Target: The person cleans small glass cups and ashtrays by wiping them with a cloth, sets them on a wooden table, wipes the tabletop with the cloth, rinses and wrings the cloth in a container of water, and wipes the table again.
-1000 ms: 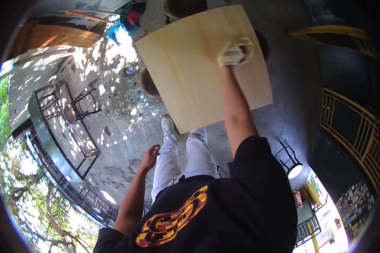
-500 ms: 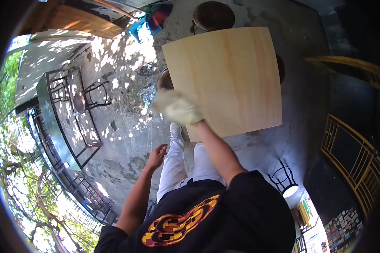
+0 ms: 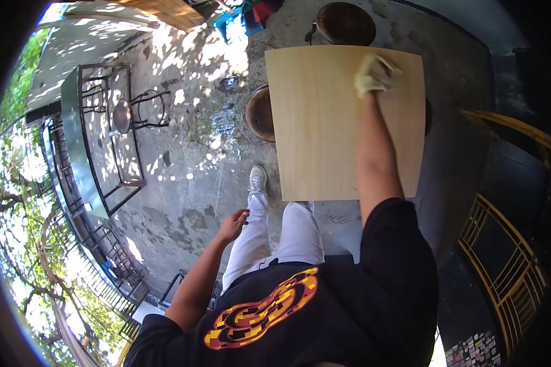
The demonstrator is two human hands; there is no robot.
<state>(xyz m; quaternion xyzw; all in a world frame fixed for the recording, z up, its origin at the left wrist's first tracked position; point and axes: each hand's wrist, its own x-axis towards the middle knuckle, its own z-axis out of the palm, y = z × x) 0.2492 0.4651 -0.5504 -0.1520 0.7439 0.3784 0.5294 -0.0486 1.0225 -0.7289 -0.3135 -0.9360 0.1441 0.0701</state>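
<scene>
My right hand (image 3: 374, 76), in a cream work glove, is at the far right part of a pale wooden tabletop (image 3: 324, 128). It is closed on a beige cloth-like piece (image 3: 387, 63) pressed to the wood; blur hides exactly what this piece is. The arm reaches straight out across the board. My left hand (image 3: 232, 226) is bare and hangs beside my left thigh, away from the board. Its fingers are loosely bent and nothing shows in them.
Round brown stools stand around the tabletop: one behind it (image 3: 346, 24), one at its left (image 3: 261, 113). Further left is a long metal-framed table (image 3: 82, 140) with a stool (image 3: 122, 116). Yellow-framed railings (image 3: 502, 263) are at right. A blue-green dustpan-like thing (image 3: 242, 21) lies at the back.
My right hand has swept from the board's left edge to its far right with the beige piece. My view has shifted, so the board appears further right. My left hand stays low at my side.
</scene>
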